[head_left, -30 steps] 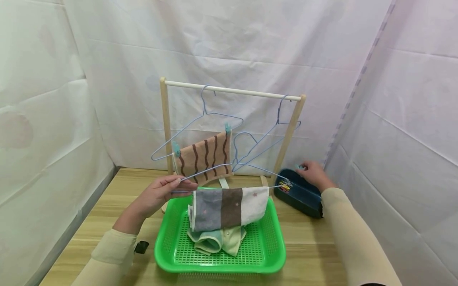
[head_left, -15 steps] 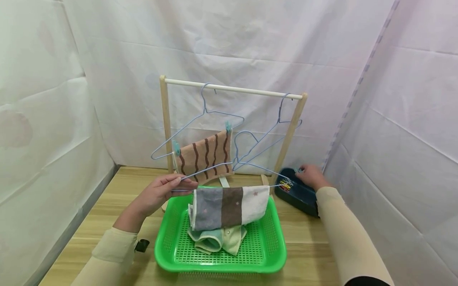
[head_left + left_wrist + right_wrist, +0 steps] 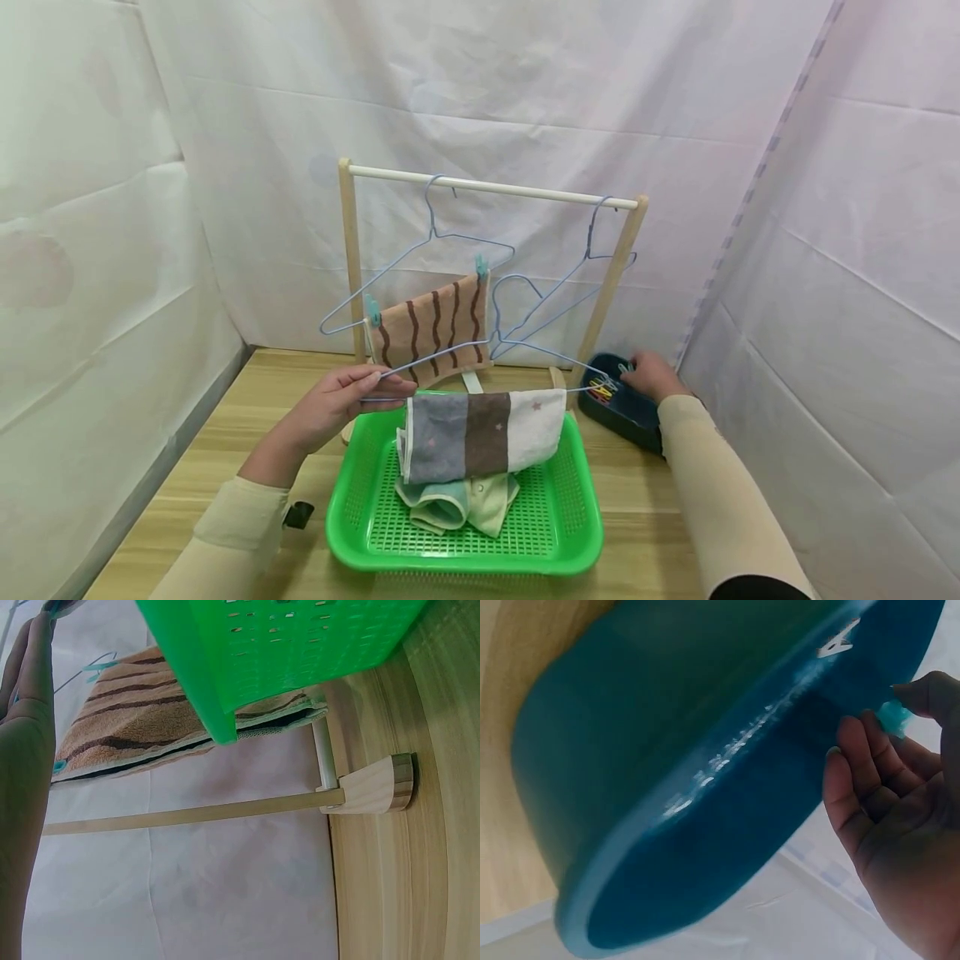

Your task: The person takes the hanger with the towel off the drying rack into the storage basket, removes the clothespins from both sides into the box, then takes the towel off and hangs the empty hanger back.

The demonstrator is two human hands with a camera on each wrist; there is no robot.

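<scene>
My left hand (image 3: 330,408) grips the left end of a blue wire hanger (image 3: 431,359), held above a green basket (image 3: 341,525). Over the hanger's lower bar lies a folded grey, brown and white towel (image 3: 487,435). At the right, my right hand (image 3: 654,377) is over a dark blue bin (image 3: 626,421). In the right wrist view, that hand pinches a small teal clothespin (image 3: 894,718) between thumb and fingers. Several coloured clothespins (image 3: 602,390) lie in the bin, and a white clothespin (image 3: 838,640) shows against its inside.
Behind the basket stands a wooden rack (image 3: 350,250) with a white rail (image 3: 495,190). A striped brown towel (image 3: 431,329) hangs there, clipped to a hanger. Another hanger (image 3: 585,260) is at the rail's right end. Pale green and yellow cloths (image 3: 442,507) lie in the basket.
My right hand has moved slightly down and nearer over the bin, keeping the teal clothespin between its fingers. The left hand, hanger and draped towel stay almost still.
</scene>
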